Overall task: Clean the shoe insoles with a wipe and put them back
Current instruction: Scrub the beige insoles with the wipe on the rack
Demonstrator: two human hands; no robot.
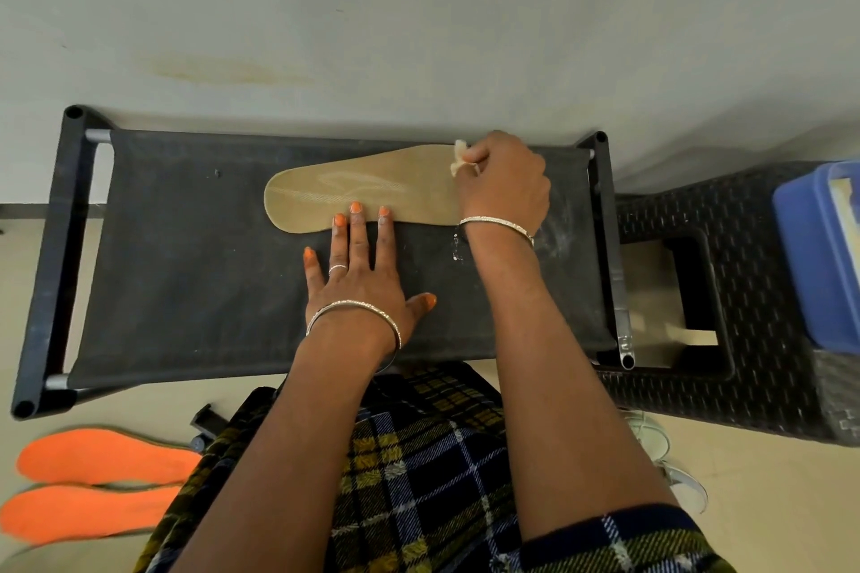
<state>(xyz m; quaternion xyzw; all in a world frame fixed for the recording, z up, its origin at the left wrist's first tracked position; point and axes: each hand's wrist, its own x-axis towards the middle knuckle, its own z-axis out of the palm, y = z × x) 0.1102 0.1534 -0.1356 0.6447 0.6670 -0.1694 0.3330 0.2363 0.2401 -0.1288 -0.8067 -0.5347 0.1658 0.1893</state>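
Worktop: A black fabric-topped worktop [186, 270] on a dark tube frame stands against a pale wall [419, 14]. Light dusty marks scuff the cloth near its right end.
Room: A beige floor [754, 502] shows below the worktop. A dark woven-pattern stool [744, 247] stands just beside the worktop's right end and carries a blue container [819, 256].
Insole: A tan insole [372, 181] lies flat, lengthwise, on the far half of the worktop, with a faint pale pattern on its upper face.
Left hand: The left hand [358, 288] lies flat on the cloth with its fingers [356, 223] spread. Three orange-nailed fingertips press on the insole's near edge.
Right hand: The right hand [505, 186] sits over the insole's right end, fingers curled and pinching a crumpled pale wipe [460, 154] that pokes out at the knuckles.
On the floor: Two orange insoles [102, 456] lie side by side at lower left, and a pale shoe [651, 433] lies at lower right.
Hidden: The right hand covers the tan insole's right end, and most of the wipe is inside the fist. The right forearm hides much of the shoe. A plaid garment [419, 479] covers the orange insoles' right ends.
Cut off: The blue container runs off the right edge.
Hard to make out: The orange insoles are blurred. A small black object [204, 419] by the garment cannot be identified.
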